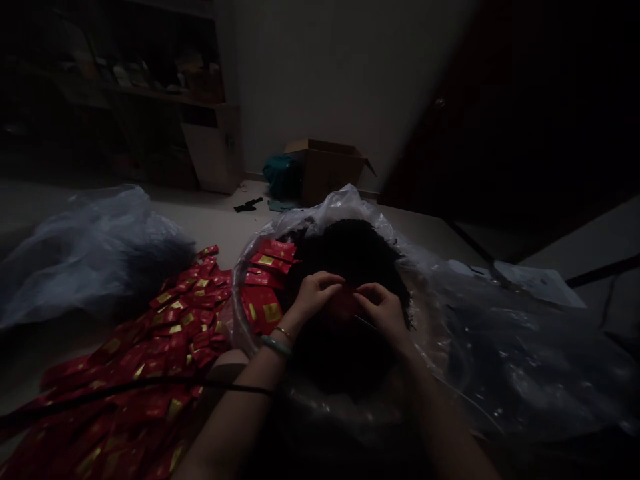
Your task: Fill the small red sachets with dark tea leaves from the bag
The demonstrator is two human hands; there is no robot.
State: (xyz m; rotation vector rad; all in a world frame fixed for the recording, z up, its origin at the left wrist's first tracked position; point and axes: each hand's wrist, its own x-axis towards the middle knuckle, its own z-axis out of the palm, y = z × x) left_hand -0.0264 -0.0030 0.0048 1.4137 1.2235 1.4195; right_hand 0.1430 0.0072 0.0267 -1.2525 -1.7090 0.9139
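Note:
Both my hands are over a round, plastic-lined container (241, 267) holding a heap of dark loose material (355, 243). My left hand (317, 291) pinches one upper edge of a small red packet (343, 307). The other edge is between the fingertips of my right hand (383, 305), and a thin pale strip shows under those fingers. Dim light hides the packet's details. Several flat red packets with gold patches (263, 303) lie at the container's left inside, close to my left wrist, which wears a bracelet and a bangle.
Filled red packets (175, 340) are piled on the floor to the left. Behind them lies a translucent plastic bag (95, 247) with dark contents. Another large plastic bag (525, 353) spreads at right. A cardboard box (333, 173) stands by the wall; a dark cord (135, 385) crosses the lower left.

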